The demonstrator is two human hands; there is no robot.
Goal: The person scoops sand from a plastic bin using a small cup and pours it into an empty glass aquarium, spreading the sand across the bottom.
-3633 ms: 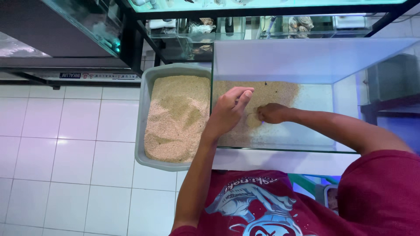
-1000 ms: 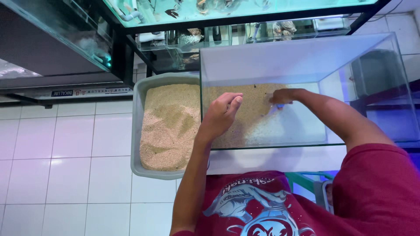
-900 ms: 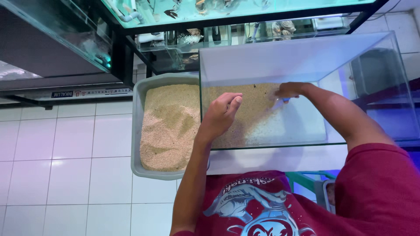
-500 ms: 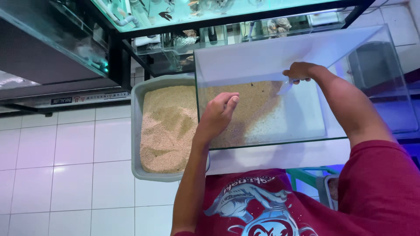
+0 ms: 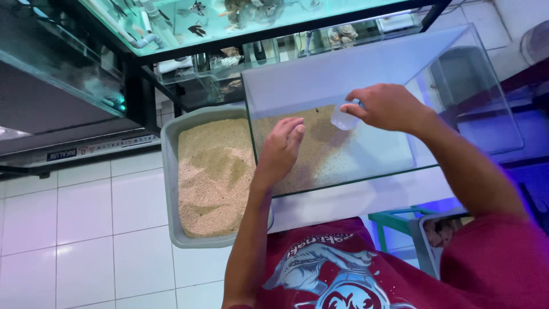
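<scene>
Head view. The right hand (image 5: 389, 107) pinches a small clear plastic cup (image 5: 345, 118) by its rim, above the sand (image 5: 311, 150) inside the glass tank (image 5: 457, 86). The left hand (image 5: 281, 150), fingers straight and together, lies flat on that sand, near the cup but apart from it. A gray tray (image 5: 169, 171) of sand stands just beside the tank on the white tile floor (image 5: 68, 229).

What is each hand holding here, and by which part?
The right hand holds a small clear cup by its upper rim, above the sand in the glass tank. The left hand holds nothing; it rests flat, fingers straight, inside the tank.
</scene>
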